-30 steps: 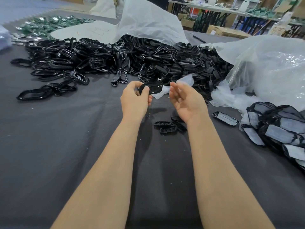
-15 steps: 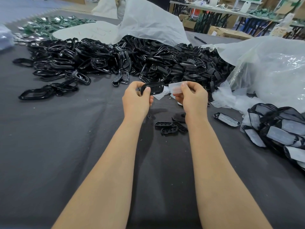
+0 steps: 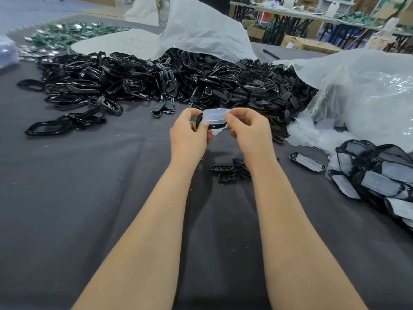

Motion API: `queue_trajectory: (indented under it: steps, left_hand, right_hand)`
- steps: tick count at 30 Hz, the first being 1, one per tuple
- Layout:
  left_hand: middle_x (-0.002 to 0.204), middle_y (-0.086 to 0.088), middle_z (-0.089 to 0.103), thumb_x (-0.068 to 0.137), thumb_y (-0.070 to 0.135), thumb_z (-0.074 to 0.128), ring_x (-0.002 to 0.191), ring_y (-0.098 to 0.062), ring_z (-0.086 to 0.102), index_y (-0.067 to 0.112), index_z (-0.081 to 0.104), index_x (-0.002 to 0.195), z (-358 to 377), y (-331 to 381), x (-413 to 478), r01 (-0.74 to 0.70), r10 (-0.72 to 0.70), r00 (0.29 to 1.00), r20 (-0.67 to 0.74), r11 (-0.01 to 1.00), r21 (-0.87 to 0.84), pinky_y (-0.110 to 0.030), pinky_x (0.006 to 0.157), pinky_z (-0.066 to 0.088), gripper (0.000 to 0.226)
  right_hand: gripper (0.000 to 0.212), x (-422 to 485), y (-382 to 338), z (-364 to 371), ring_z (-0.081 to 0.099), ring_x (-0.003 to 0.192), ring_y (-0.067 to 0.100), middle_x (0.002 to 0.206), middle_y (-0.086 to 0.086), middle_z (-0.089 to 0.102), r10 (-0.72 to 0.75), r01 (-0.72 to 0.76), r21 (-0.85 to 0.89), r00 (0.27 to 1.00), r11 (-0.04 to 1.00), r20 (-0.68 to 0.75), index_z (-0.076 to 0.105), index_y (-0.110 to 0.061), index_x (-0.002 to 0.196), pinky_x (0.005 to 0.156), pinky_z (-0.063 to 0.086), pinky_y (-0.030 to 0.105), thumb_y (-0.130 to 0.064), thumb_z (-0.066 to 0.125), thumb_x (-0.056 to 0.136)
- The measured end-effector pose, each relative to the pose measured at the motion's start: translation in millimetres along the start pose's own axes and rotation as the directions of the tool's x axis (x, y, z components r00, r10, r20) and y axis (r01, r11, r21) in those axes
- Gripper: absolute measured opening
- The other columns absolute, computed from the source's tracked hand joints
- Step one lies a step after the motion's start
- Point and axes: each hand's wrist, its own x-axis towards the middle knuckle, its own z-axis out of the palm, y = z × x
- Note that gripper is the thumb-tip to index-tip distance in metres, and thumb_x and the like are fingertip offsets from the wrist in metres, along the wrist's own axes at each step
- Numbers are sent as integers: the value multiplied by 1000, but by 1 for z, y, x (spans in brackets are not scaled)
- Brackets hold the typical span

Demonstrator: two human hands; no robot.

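Observation:
My left hand (image 3: 188, 136) grips a small black plastic shell (image 3: 215, 126), mostly hidden behind a translucent white pad (image 3: 215, 116) with a row of round dimples. My right hand (image 3: 248, 128) pinches the right end of that pad between thumb and forefinger, holding it over the black shell. Both hands are raised above the dark grey cloth-covered table (image 3: 89, 198), close together at the middle of the view.
A big heap of black plastic frames and shells (image 3: 156, 79) lies across the back of the table, partly under white plastic sheeting (image 3: 201, 30). A few black button pieces (image 3: 232, 172) lie below my hands. Assembled parts (image 3: 380, 175) pile up at right beside a clear bag (image 3: 366, 90).
My right hand went from open to pinching the translucent pad, then brought it left over the black shell in my left hand. Both hands drew closer together.

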Motion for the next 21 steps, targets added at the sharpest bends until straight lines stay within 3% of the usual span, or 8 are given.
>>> queue_trajectory:
  steps: [2, 5, 7, 10, 15, 18, 21]
  left_hand:
    - [65, 1, 63, 94, 9, 54, 51, 1, 57, 31, 52, 87, 0, 1, -1, -32, 31, 999, 19, 999, 20, -25, 64, 54, 23]
    - [63, 2, 63, 93, 7, 53, 53, -3, 57, 30, 52, 88, 0, 2, -2, -51, 50, 998, 33, 998, 44, -28, 66, 55, 24]
    - [63, 3, 63, 94, 10, 54, 53, -2, 57, 30, 51, 91, 0, 3, -3, -72, 69, 997, 43, 995, 70, -27, 66, 54, 21]
    - [64, 3, 63, 96, 12, 53, 51, 3, 57, 35, 47, 87, 1, 4, -4, -110, 104, 992, 66, 989, 96, -24, 64, 53, 25]
    - [65, 4, 64, 96, 12, 54, 50, 4, 58, 34, 47, 86, 2, 5, -5, -129, 121, 989, 81, 987, 97, -20, 60, 51, 25]
    - [65, 3, 64, 95, 12, 55, 49, 5, 58, 27, 49, 92, 2, 4, -5, -133, 125, 988, 91, 987, 86, -18, 58, 50, 17]
    - [65, 4, 65, 95, 13, 56, 50, 4, 60, 34, 47, 85, 2, 4, -5, -139, 132, 987, 94, 988, 73, -14, 57, 50, 25]
  right_hand:
    - [9, 0, 3, 1, 51, 62, -1, 71, -8, 59, -65, 61, -197, 998, 979, -14, 63, -15, 81, 61, 42, 11, -11, 63, 89]
    - [5, 2, 7, 2, 56, 81, 11, 87, -1, 63, -100, 79, -361, 994, 929, -40, 63, -14, 85, 72, 43, 18, -15, 61, 89]
    - [5, 3, 9, 3, 56, 85, 13, 94, 3, 64, -105, 66, -419, 992, 905, -72, 62, -16, 84, 71, 41, 18, -17, 61, 89]
    - [8, 3, 10, 6, 56, 79, 12, 87, 1, 62, -92, 40, -370, 988, 928, -125, 60, -15, 81, 62, 40, 11, -16, 62, 88]
    - [5, 2, 12, 14, 65, 84, 25, 78, 3, 64, 32, -54, -121, 984, 991, -175, 62, -7, 84, 84, 54, 42, -10, 61, 89]
    - [9, 2, 14, 15, 63, 78, 20, 71, -1, 61, 51, -63, -59, 981, 996, -186, 59, -10, 80, 85, 54, 45, -8, 62, 88]
    - [13, 2, 15, 15, 62, 76, 17, 71, -2, 61, 61, -66, -18, 978, 998, -197, 58, -14, 77, 84, 55, 44, -8, 62, 88]
